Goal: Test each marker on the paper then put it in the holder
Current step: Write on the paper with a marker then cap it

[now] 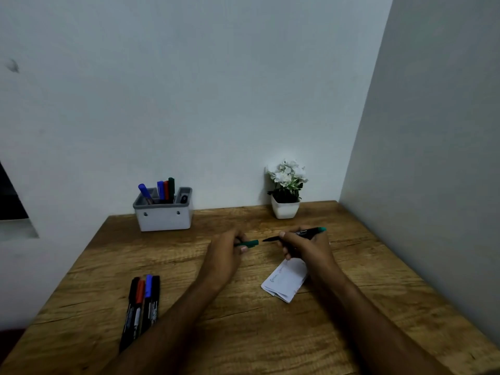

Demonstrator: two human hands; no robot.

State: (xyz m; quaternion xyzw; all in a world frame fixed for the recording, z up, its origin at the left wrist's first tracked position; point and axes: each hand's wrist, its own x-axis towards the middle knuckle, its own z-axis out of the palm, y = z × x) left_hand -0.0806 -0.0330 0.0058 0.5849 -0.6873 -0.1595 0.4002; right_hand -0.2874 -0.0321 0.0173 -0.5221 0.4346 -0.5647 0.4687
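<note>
Marker in my right hand: I hold the green marker by its dark barrel, fingers curled round it. Its long axis lies almost level, tip to my left, green end to my right.
Cap in my left hand: I pinch the green cap between thumb and fingers. Its open end faces right, toward the tip.
Key relation: tip and cap are on nearly one line, just apart, not touching.
Paper: it lies on the table below my right hand, partly under my wrist, nearer to me than the tip.
Holder: far left, by the wall, some markers already stand in it.
Waiting markers: they lie on my left side.
Step, as I judge: either I test now or I close it; I cannot tell which.
</note>
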